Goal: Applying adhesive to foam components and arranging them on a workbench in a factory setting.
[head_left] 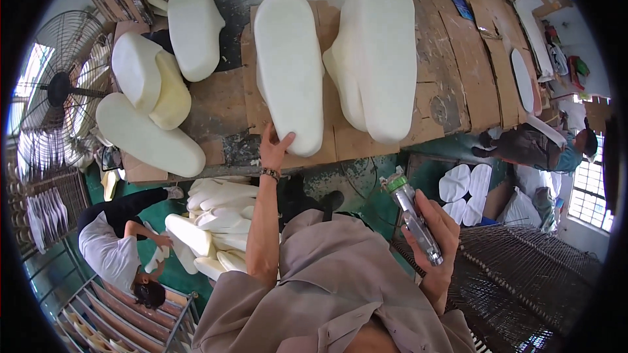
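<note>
Overhead, cardboard-topped workbench (458,59), left hand (275,147) flat on foam pad (288,65), right hand (435,229) gripping spray gun (412,212)

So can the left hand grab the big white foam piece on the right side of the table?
Probably yes. The left hand already rests on the middle foam piece, and the big foam piece lies right beside it on the table, with nothing between them. It would just need to reach over.

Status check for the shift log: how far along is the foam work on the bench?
Done: can't tell; no foam pad shows a visible change. In hand: left hand rests on the near end of the middle pad; right hand holds a metal tool, off the bench. Left: the tall pad and four pads at left, untouched.
</note>
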`<state>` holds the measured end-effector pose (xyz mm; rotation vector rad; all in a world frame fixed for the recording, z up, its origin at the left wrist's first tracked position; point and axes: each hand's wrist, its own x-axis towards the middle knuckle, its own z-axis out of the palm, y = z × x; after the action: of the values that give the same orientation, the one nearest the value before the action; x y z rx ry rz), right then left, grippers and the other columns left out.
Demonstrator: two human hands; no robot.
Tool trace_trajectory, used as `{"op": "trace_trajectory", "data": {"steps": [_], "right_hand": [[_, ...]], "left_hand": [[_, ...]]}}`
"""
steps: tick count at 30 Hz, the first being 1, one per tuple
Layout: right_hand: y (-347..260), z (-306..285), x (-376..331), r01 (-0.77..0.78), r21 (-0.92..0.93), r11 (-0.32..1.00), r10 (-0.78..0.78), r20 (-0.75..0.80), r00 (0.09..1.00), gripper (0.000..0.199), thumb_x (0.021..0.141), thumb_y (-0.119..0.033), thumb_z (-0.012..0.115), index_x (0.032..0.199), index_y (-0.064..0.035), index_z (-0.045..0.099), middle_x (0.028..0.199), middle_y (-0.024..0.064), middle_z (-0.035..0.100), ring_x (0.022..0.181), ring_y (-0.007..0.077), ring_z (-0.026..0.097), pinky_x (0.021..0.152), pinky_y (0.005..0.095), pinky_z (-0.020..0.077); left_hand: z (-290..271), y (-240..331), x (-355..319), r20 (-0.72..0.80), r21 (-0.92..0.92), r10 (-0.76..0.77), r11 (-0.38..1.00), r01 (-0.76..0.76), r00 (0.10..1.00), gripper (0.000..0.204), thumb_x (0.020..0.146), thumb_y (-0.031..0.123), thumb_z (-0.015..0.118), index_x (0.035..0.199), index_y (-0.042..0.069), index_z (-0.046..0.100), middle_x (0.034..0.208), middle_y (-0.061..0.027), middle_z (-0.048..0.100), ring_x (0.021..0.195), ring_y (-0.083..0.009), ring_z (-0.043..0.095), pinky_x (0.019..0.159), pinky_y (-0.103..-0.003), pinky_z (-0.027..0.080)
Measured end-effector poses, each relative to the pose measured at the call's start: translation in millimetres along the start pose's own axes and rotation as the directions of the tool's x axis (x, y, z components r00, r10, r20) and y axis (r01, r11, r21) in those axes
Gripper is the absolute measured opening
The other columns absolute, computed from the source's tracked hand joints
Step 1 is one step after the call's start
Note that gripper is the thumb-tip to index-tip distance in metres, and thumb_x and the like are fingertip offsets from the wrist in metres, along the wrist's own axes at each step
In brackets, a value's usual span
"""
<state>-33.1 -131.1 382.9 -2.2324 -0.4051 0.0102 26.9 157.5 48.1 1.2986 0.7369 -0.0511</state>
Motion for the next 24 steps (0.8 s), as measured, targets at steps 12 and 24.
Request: {"op": "trace_trajectory", "data": {"steps": [12, 24], "right_hand": [[-1.4, -8.8, -31.7, -0.071, -0.011, 0.997, 0.071, -0.046, 0.996, 0.050, 0.085, -0.009, 0.071, 0.130, 0.0076, 0.057, 0.096, 0.0167, 0.067, 0.080, 0.0207, 0.066, 0.073, 0.0283, 0.0508], [-3.0, -16.6, -53.7, 0.019, 0.001, 1.000, -0.019, -0.099, 0.995, 0.049, 0.080, -0.007, 0.073, 0.125, 0.0079, 0.060, 0.090, 0.0182, 0.067, 0.072, 0.0231, 0.065, 0.066, 0.0284, 0.0495]], "left_hand": [[3.1, 28.6, -13.2, 0.099, 0.012, -0.045, 0.999, 0.044, 0.994, 0.081, 0.081, 0.026, 0.082, 0.147, 0.004, 0.041, 0.124, -0.0106, 0.063, 0.102, -0.0183, 0.065, 0.074, -0.032, 0.055], [-6.2, 4.4, -22.3, 0.097, -0.093, -0.016, 0.995, 0.025, 0.995, 0.076, 0.090, 0.032, 0.074, 0.146, -0.003, 0.038, 0.135, -0.0149, 0.056, 0.118, -0.0236, 0.059, 0.092, -0.041, 0.054]]}}
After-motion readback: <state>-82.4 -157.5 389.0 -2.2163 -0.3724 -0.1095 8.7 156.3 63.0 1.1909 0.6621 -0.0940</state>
